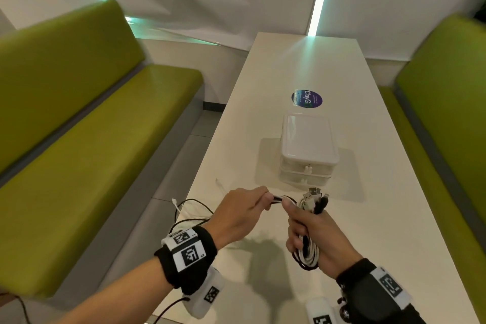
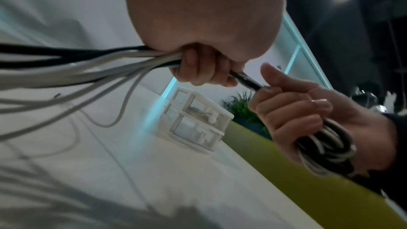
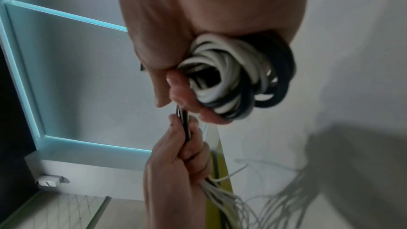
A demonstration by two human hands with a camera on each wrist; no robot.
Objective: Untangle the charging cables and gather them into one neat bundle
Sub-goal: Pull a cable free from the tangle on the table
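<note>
Several black and white cables (image 1: 307, 250) coil in right hand (image 1: 313, 231).

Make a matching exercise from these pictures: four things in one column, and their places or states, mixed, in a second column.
Things:
1. left hand
2. right hand
3. small white plastic two-drawer box
4. round dark blue sticker

Places or states:
A. stuck flat on the white table, beyond the drawer box
B. grips the coiled black and white charging cables
C. stands closed on the table
D. grips the loose cable strands

Pairs: 1-D, 2-B, 3-C, 4-A
</note>
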